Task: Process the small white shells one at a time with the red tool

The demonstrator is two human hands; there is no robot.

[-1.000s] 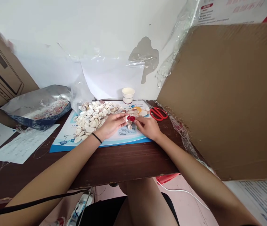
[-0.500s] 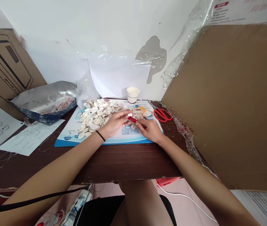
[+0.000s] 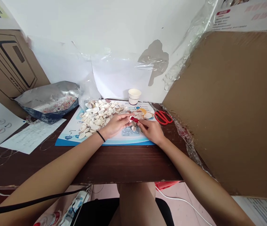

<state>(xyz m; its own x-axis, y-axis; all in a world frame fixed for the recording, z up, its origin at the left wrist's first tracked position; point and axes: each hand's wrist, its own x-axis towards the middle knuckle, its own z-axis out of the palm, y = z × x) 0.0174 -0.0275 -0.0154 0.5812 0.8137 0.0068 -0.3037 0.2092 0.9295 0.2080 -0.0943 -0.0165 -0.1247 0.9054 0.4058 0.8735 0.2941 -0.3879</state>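
My left hand [image 3: 116, 126], with a black band at the wrist, pinches a small white piece [image 3: 131, 118] that looks like a shell. Right against that piece is a small red two-lobed piece [image 3: 135, 120], its kind too small to make out. The thumb and forefinger of my right hand [image 3: 151, 130] are closed at the red piece's right end. Behind and under the fingers lie a few loose shells [image 3: 133, 128]. To the left of my left hand spreads a big heap of white and brownish seashells [image 3: 96, 117] on a printed blue-and-white sheet [image 3: 77, 141].
A paper cup [image 3: 133, 97] stands by the wall. Red-handled scissors [image 3: 163, 117] lie right of the sheet. An open bag of small bits [image 3: 51, 102] sits at the left, with a paper slip [image 3: 33, 135] before it. A large cardboard panel [image 3: 239, 110] bounds the right side.
The red piece has turned slightly between my fingertips, and both hands stay close together at the same spot. The whole view has shifted a little.
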